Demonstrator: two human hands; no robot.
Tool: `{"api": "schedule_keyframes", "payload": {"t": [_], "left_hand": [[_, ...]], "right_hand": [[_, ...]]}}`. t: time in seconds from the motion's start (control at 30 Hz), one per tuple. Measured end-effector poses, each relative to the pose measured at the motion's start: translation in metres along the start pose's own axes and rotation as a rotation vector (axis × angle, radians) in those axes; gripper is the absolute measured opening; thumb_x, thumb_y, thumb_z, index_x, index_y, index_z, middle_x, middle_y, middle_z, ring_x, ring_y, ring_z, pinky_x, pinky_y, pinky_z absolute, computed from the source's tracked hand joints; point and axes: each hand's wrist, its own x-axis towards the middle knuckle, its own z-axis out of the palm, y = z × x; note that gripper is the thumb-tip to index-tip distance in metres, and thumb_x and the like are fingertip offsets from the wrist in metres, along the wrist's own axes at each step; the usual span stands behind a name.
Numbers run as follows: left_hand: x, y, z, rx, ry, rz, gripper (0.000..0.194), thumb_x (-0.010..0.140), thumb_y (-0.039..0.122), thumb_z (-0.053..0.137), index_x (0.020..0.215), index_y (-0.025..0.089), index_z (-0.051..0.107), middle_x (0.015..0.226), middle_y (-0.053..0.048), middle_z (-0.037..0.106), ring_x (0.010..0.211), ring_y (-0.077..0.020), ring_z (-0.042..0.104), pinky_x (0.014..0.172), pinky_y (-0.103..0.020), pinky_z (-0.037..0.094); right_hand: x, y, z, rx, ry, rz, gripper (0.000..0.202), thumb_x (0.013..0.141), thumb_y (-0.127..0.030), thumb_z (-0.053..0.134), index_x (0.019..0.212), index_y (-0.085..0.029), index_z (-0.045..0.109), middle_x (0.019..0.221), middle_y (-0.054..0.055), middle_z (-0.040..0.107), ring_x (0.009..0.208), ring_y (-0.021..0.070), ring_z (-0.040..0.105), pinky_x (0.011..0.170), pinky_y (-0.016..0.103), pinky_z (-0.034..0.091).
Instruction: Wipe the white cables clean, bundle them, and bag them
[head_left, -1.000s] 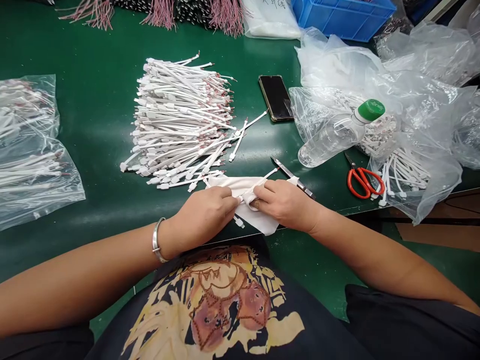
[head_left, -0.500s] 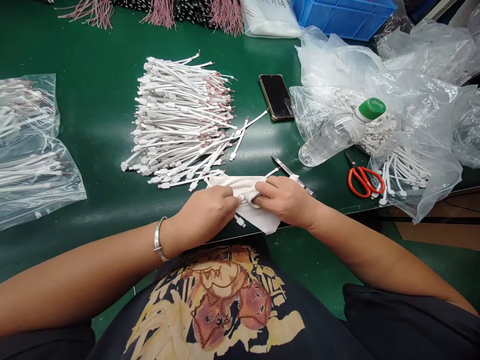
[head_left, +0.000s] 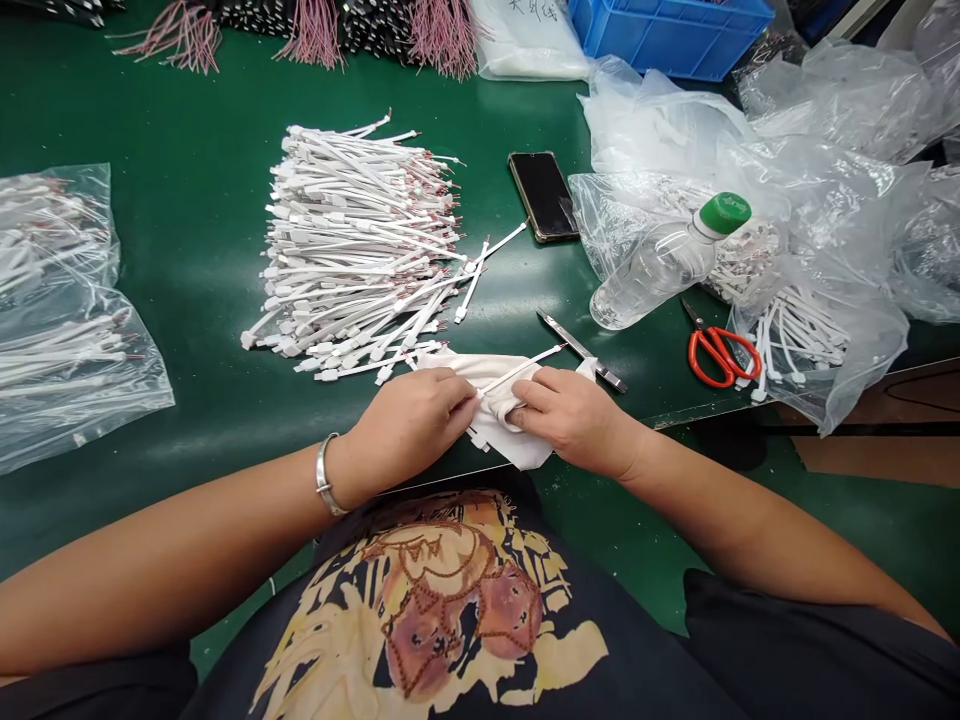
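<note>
Near the table's front edge, my left hand [head_left: 424, 420] is closed on the connector end of a short white cable [head_left: 529, 370]. The cable slants up to the right across a white cloth [head_left: 517, 448], its reddish wire tips free. Bunched folds of the cloth are pinched in my right hand [head_left: 581, 415], just below the cable. Part of another white connector [head_left: 480, 440] shows at the cloth's lower left. Beyond my left hand lies a large pile of similar white cables [head_left: 360, 240].
A metal-bladed cutter [head_left: 581, 350] lies beyond my right hand. Farther right are red-handled scissors [head_left: 724, 357], a clear bottle [head_left: 660, 270] and plastic bags [head_left: 825, 200] with cables. A phone [head_left: 544, 197] lies behind. Bagged cables [head_left: 67, 320] are at left, a blue crate [head_left: 675, 35] at the back.
My right hand has moved off the cable, which now shows along most of its length, and grips the cloth below it. The whole view has shifted slightly.
</note>
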Motion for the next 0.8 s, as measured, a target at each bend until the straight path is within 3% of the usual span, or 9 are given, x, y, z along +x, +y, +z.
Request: {"api": "schedule_keyframes", "payload": {"t": [0.2, 0.47, 0.8], "left_hand": [[0.001, 0.003, -0.005, 0.022, -0.036, -0.026, 0.027, 0.091, 0.030, 0.042, 0.083, 0.014, 0.063, 0.077, -0.006, 0.062, 0.073, -0.0181, 0.057, 0.065, -0.030, 0.041], [0.010, -0.009, -0.010, -0.317, -0.024, -0.273, 0.015, 0.083, 0.029, 0.052, 0.087, 0.018, 0.062, 0.070, 0.001, 0.062, 0.061, -0.0121, 0.054, 0.057, -0.024, 0.037], [0.008, -0.009, -0.010, -0.298, -0.041, -0.224, 0.017, 0.084, 0.030, 0.051, 0.082, 0.020, 0.065, 0.072, 0.001, 0.064, 0.063, -0.0120, 0.054, 0.059, -0.024, 0.037]], "right_hand": [[-0.002, -0.005, 0.001, -0.019, -0.006, 0.050, 0.022, 0.092, -0.019, 0.043, 0.088, -0.018, 0.065, 0.080, 0.006, 0.056, 0.071, 0.0169, 0.038, 0.061, 0.033, 0.027], [-0.004, -0.007, -0.001, -0.008, -0.029, 0.086, 0.023, 0.092, -0.017, 0.042, 0.090, -0.017, 0.065, 0.083, 0.007, 0.058, 0.073, 0.0173, 0.038, 0.064, 0.032, 0.030], [0.015, -0.013, 0.005, -0.080, 0.017, 0.275, 0.020, 0.090, -0.018, 0.044, 0.087, -0.018, 0.064, 0.077, 0.006, 0.054, 0.070, 0.0178, 0.037, 0.062, 0.031, 0.027]]}}
